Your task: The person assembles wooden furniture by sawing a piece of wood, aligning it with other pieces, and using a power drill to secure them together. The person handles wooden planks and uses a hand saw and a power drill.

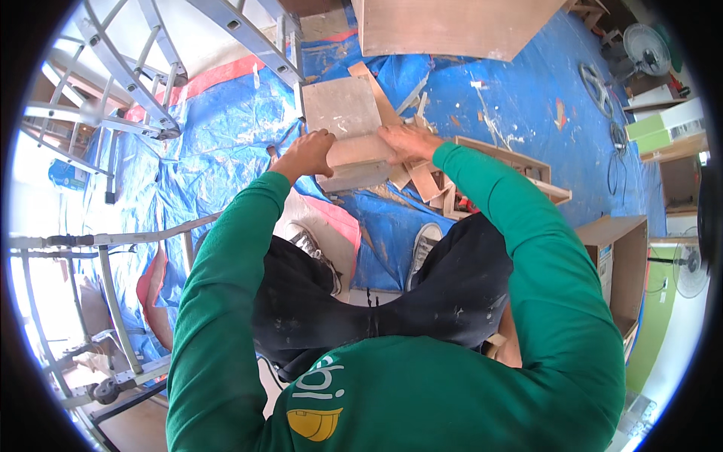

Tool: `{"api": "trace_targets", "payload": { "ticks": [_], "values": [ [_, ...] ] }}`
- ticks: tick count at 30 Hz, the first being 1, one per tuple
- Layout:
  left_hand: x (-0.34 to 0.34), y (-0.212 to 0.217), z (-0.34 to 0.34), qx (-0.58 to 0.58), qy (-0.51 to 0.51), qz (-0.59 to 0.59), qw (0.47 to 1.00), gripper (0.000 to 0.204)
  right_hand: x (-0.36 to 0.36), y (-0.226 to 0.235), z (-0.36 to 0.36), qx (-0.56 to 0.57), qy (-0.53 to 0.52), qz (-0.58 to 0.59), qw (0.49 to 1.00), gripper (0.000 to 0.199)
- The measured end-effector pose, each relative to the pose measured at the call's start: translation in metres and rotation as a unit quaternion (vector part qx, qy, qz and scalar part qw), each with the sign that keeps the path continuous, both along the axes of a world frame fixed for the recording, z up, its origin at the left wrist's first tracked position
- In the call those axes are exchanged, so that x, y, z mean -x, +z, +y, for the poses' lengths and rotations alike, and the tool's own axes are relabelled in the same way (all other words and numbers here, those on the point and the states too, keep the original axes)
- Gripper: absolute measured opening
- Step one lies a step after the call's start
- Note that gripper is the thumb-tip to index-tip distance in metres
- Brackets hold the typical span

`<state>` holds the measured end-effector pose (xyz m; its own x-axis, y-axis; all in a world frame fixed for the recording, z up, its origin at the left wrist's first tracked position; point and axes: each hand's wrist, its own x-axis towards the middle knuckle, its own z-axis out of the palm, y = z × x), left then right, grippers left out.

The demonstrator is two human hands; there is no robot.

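A short light-wood board [357, 153] lies between my two hands, at the near side of a plywood box [343, 105] with a dusty, pale-spotted top. My left hand [305, 154] holds the board's left end with curled fingers. At its right end my right hand [410, 143] grips the edge, its thumb side toward the board; some of its fingertips are hidden. The board's near edge faces my feet. Whether board and box are joined I cannot tell.
Wood offcuts [425, 181] and a narrow wooden frame [504, 160] lie to the right on a blue tarp [482, 90]. A large wooden cabinet [452, 26] stands ahead. Metal ladders [124, 75] rise at the left. Fans and a cable [619, 137] are at the right.
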<state>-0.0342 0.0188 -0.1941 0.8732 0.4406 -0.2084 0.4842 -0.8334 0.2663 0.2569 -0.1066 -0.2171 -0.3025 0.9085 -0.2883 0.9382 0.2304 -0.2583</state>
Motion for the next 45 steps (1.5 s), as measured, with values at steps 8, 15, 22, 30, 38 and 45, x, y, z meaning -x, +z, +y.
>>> {"api": "trace_targets", "payload": {
  "ticks": [8, 15, 22, 30, 38, 45],
  "values": [
    [-0.002, -0.011, -0.002, -0.01, -0.001, -0.004, 1.0, 0.071, -0.004, 0.001, 0.004, 0.019, 0.003, 0.02, 1.0, 0.08],
    [-0.003, -0.012, 0.003, 0.01, -0.006, 0.003, 1.0, 0.08, 0.002, 0.017, 0.001, 0.033, -0.017, -0.019, 0.999, 0.096],
    [-0.003, 0.004, 0.018, 0.046, -0.029, 0.014, 0.998, 0.112, -0.016, 0.056, -0.01, 0.032, -0.07, -0.051, 0.996, 0.135],
    [-0.032, 0.018, -0.007, 0.046, -0.032, -0.01, 0.998, 0.111, -0.022, 0.15, -0.048, -0.098, -0.157, -0.035, 0.982, 0.118],
    [-0.08, -0.009, -0.036, 0.013, -0.058, -0.055, 0.997, 0.114, -0.009, 0.203, -0.115, -0.32, -0.235, 0.07, 0.915, 0.097],
    [-0.096, -0.035, -0.03, 0.032, -0.037, -0.084, 0.995, 0.103, 0.028, 0.21, -0.162, -0.236, -0.286, 0.138, 0.918, 0.092]
  ]
}}
